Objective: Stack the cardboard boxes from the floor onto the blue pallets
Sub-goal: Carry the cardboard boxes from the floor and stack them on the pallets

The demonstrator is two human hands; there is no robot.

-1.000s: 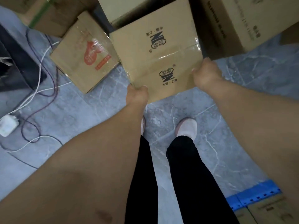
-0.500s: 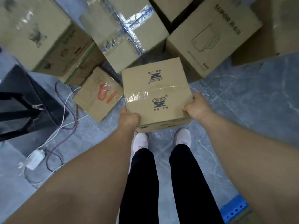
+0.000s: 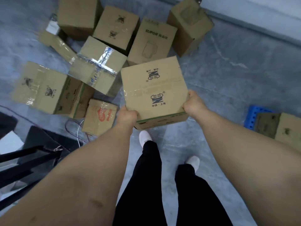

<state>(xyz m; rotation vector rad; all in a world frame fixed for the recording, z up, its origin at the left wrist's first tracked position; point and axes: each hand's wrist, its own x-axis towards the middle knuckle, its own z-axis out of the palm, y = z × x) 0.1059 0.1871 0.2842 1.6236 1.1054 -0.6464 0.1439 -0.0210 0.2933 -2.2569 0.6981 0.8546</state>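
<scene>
Bare forearms [image 3: 91, 168], no sleeves visible; black trousers [image 3: 164, 193]; white shoes [image 3: 145, 136], possibly slip-ons.

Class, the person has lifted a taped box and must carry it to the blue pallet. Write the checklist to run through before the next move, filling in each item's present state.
1. Left hand grips the held box at its near left corner: ok.
2. Right hand grips its right edge: ok.
3. Box clear of the floor boxes: ok.
4. Tape seam closed: ok.
5. Blue pallet in view, to the right: ok.
6. Free space on the pallet: cannot tell, a stacked box partly covers it.
</scene>
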